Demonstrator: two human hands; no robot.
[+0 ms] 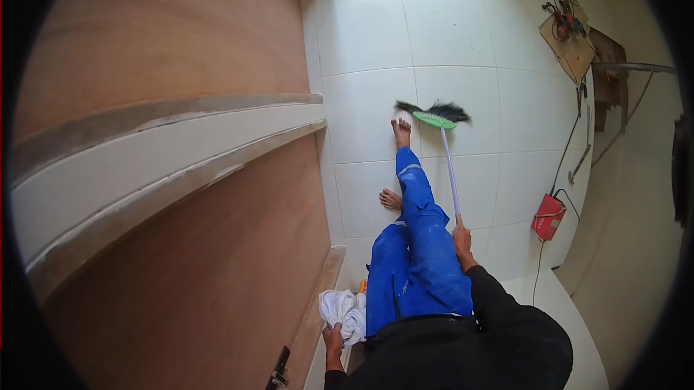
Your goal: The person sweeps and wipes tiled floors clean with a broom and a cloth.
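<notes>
a: what is the right hand (463, 242) doing?
b: it's wrapped round the top of the broom handle (450, 173), fingers curled tight about the thin pale shaft, no gap showing. the arm wears a black sleeve.
a: and where does the broom end up?
b: the handle slopes away from the hand down to the green broom head (436, 117), whose dark bristles rest on the white tiled floor (369, 36), out in the open middle of it, just beside the toes of the forward bare foot (401, 132).
a: the left hand (333, 339)?
b: low, near the floor's left edge where the tiles meet the plywood panel (181, 260). its fingers are bunched on a crumpled white cloth (345, 310), gripping it from below. how hard it squeezes i cannot tell.
a: what else is about?
b: blue trousers with pale flecks, the other bare foot (390, 199) set back nearer the panel. toward the floor's right edge lies a red tool (548, 216) with a cable, well apart from the broom, and near the far right corner a piece of cardboard (567, 46) carries some small tools
</notes>
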